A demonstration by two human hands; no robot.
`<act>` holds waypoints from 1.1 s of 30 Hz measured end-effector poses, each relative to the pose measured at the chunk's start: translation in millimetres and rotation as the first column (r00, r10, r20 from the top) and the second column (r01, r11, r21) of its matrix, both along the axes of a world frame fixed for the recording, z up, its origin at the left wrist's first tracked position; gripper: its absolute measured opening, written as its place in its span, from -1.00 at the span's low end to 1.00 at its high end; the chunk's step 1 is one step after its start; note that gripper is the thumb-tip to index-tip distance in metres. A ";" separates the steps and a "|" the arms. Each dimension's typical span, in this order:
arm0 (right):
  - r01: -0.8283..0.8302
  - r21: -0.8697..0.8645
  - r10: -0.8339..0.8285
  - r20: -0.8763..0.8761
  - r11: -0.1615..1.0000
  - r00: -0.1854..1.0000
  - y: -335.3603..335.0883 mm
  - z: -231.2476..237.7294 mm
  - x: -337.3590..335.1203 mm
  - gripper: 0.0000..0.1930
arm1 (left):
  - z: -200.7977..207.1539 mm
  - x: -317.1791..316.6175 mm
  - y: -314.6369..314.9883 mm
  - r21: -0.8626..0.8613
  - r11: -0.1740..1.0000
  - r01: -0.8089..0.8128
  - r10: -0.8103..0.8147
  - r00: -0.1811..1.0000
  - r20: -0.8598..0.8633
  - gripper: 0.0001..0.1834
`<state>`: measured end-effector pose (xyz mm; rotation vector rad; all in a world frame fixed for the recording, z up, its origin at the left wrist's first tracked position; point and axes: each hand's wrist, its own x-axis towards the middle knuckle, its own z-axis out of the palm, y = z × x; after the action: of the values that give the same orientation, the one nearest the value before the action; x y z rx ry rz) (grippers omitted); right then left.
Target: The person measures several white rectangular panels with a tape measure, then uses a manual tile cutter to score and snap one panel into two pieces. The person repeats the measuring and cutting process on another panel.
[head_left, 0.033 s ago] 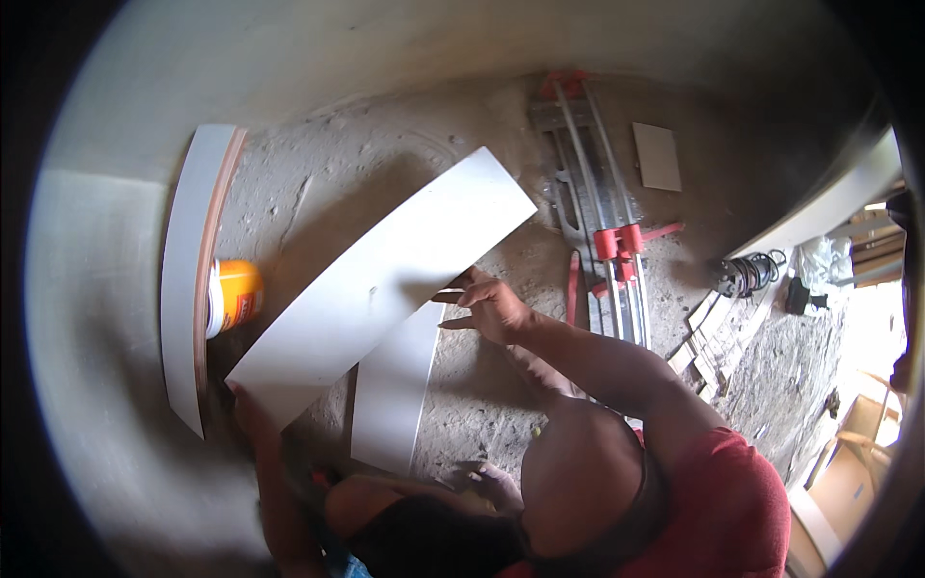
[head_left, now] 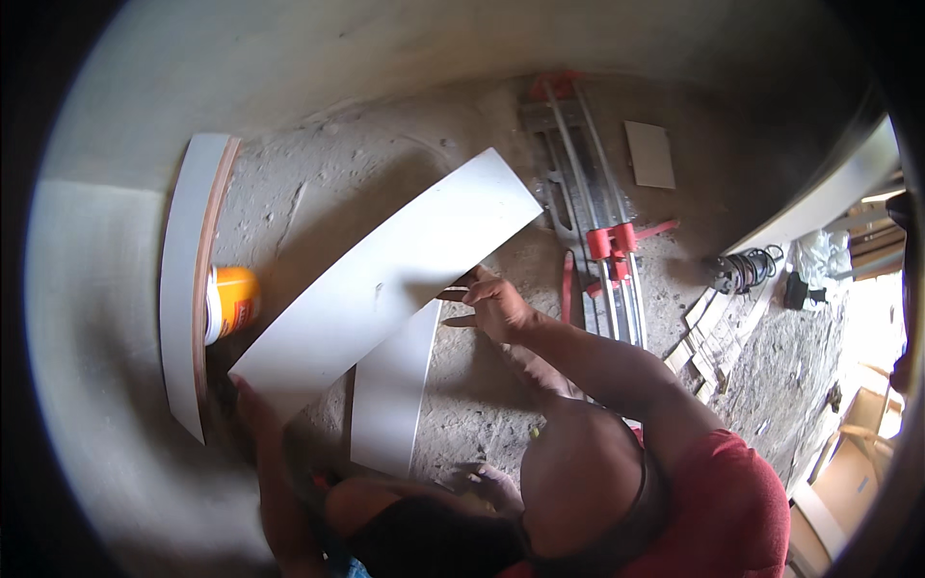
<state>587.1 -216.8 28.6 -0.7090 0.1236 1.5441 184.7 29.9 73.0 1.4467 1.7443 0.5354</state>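
Rough concrete floor [head_left: 318, 202]; L hand [head_left: 252, 409], R hand [head_left: 496, 306] grip long white tile [head_left: 385, 284].

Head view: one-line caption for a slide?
Person's right hand and left hand hold a long white tile over a rough concrete floor, red tile cutter alongside.

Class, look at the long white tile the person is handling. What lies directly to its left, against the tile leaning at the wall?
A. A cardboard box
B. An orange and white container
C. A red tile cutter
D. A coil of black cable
B: an orange and white container lies on its side left of the long white tile, beside the leaning tile.
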 end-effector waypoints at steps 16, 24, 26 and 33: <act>0.507 -0.153 -0.477 0.191 0.848 0.858 -27.6 -65.4 102.7 -0.54 | -108.8 222.7 65.1 -0.105 0.994 0.021 -0.017 0.999 0.042 -0.02; 0.141 -0.326 0.200 0.812 0.935 0.548 -78.8 15.6 144.8 -0.70 | -125.0 250.5 114.0 -0.180 0.974 0.136 -0.143 0.989 -0.029 0.08; 0.471 -0.097 -0.031 0.966 0.877 0.257 -114.0 29.5 185.6 -0.74 | -131.6 251.1 122.9 -0.237 0.951 0.196 -0.209 0.978 -0.029 0.10; 0.526 -0.521 0.547 0.828 0.672 0.121 -139.5 -47.5 251.7 -0.53 | -143.1 270.6 141.2 -0.343 0.881 0.327 -0.336 0.941 0.034 0.09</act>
<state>838.8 -356.3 -18.8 -2.4099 -0.3382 0.5399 455.3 171.1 -70.0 1.4560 1.4733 0.0227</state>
